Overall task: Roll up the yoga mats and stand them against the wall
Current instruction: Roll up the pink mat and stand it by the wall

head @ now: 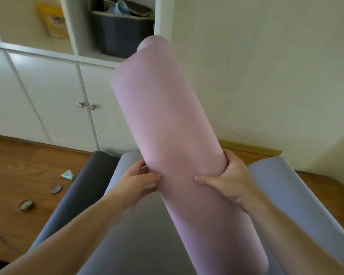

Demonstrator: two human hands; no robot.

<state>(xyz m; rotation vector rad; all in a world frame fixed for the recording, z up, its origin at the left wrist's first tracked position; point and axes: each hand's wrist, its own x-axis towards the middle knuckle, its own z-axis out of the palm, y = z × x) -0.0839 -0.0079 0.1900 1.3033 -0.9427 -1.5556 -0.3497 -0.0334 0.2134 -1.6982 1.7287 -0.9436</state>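
From the head view, a rolled pink yoga mat is held up off the floor, tilted, its top end leaning away toward the white cabinet and its lower end reaching down to the bottom edge of the frame. The right hand grips the roll at about its middle from the right side, thumb laid across the front and fingers curled round behind. The left hand holds the roll at the same height from the left, thumb pressed on the front of the mat, fingers bent round its side.

Under the arms a grey yoga mat lies unrolled on the wooden floor, its far end curled up close to the cabinet's base. Just to its right lies a blue-grey mat, its far end also curling up near the cream wall.

On the floor off the grey mat's left edge sit two small round tins, perhaps tealights, though blur makes that unsure, and a shiny crumpled wrapper.

In the open shelf above the cabinet doors stands a dark bin with items in it, and in the compartment to its left a yellow packet.
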